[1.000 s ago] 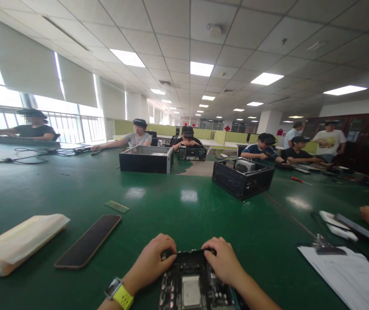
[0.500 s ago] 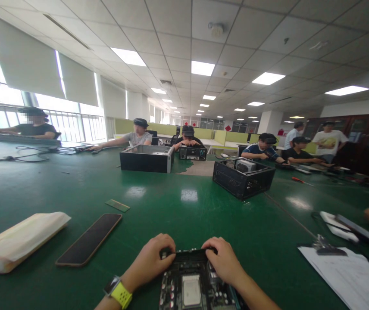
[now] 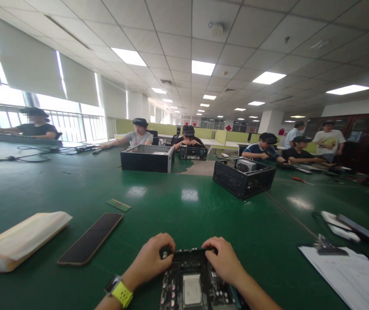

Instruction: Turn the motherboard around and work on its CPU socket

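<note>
Dark rectangular circuit board (image 3: 206, 282), held
Bare left hand (image 3: 154, 257) and right hand (image 3: 223, 259), fingers clamped on its far corners.

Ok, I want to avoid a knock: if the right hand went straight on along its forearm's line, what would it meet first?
Beyond the circuit board the right hand grips, probably the left black case across the green tabletop; depth is unclear.
</note>
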`<state>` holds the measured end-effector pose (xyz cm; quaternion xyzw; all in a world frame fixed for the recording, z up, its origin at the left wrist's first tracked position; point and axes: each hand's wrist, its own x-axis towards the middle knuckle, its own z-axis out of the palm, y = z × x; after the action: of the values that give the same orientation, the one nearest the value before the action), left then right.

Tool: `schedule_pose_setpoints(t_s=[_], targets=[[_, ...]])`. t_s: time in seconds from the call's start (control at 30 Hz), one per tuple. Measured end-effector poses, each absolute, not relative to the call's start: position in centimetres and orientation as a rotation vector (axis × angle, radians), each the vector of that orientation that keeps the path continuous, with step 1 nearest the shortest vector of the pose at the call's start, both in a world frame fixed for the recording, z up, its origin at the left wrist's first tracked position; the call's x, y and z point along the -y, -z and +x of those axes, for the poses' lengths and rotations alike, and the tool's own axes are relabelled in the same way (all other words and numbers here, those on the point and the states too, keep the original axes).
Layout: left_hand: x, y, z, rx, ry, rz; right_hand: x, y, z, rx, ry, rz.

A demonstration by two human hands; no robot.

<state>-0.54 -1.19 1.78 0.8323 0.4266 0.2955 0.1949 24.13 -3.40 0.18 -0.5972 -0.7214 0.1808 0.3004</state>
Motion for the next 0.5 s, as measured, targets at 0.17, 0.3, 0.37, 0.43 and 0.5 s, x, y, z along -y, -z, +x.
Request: schedule_pose_setpoints(t_s=[0.17,0.3,0.37,0.43,0.5], targets=[[1.4,-2.0,-0.6,-1.199,-0.822,2.337,4.4,-1.9,23.9,1.931,-0.417,-1.619],[1.2,-1.9,-0.7,-1.254,-0.909,2.285,6.3,-3.1,22.1,1.988,-0.184,-1.548],[1.1,-1.9,-0.8,-1.298,-0.978,2.259,7.5,-2.2,20.5,2.126,-0.168,-1.435],[1.0,-1.9,-0.8,-1.342,-1.028,2.247,8.6,-0.2,18.8,2.248,-0.189,-1.356],[0.9,-1.9,-0.8,-1.384,-1.053,2.235,9.7,2.2,17.4,2.291,-0.195,-1.351]])
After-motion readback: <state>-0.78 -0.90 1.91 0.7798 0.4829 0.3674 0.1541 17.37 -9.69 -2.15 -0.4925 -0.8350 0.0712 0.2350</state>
